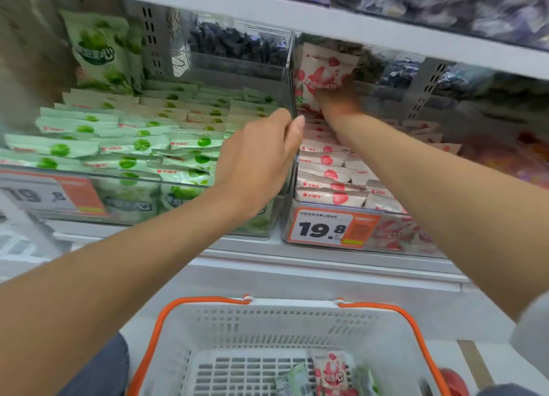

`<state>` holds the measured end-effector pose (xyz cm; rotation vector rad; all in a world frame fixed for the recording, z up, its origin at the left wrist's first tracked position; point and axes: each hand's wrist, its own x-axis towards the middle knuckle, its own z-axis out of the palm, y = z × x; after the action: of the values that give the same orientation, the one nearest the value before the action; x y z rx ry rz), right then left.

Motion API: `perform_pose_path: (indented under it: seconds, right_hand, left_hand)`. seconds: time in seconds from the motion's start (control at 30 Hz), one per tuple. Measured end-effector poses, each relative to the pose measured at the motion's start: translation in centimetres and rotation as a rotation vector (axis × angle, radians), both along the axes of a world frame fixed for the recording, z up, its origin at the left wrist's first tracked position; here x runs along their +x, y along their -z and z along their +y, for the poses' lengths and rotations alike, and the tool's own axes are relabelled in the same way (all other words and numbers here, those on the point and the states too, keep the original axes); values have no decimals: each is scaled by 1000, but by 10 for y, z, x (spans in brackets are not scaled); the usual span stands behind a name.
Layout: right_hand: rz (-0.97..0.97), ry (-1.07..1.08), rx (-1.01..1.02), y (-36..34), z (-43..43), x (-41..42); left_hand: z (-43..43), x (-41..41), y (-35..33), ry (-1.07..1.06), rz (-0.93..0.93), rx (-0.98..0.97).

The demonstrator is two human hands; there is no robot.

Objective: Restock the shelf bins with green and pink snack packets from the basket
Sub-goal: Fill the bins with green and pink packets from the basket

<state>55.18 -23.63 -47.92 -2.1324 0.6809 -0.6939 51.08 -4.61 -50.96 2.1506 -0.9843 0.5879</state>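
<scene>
My right hand (pixel 338 100) reaches deep into the clear pink bin (pixel 323 210) and grips a large pink snack packet (pixel 322 74), holding it upright at the back. Rows of small pink packets (pixel 323 174) fill that bin. My left hand (pixel 261 152) grips the clear divider wall between the two bins. The green bin (pixel 89 174) on the left is packed with green packets (pixel 133 144), with a big green packet (pixel 98 51) standing at its back. Below, the white basket (pixel 267 330) with orange handles holds one pink packet (pixel 332 373) and some green packets (pixel 294 379).
A white shelf board (pixel 326 21) hangs low over both bins. Dark packets fill bins behind and above (pixel 237 43). Orange price tags (pixel 329 227) reading 19.8 front each bin. A white shelf ledge (pixel 297 271) runs between bins and basket.
</scene>
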Motion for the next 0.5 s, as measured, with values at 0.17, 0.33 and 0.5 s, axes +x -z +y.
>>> perform_pose_path:
  seconds: [0.17,0.33,0.5]
  right_hand:
    - [4,-90,34,-5,0,2]
    - [2,-101,52,3,2,4]
    - [-96,-61,155,4,-4,6]
  left_hand:
    - [0,-1,0,-7,1,18]
    - [0,-1,-1,-14,-5,30]
    - [-1,-2,-1,-7,1,20]
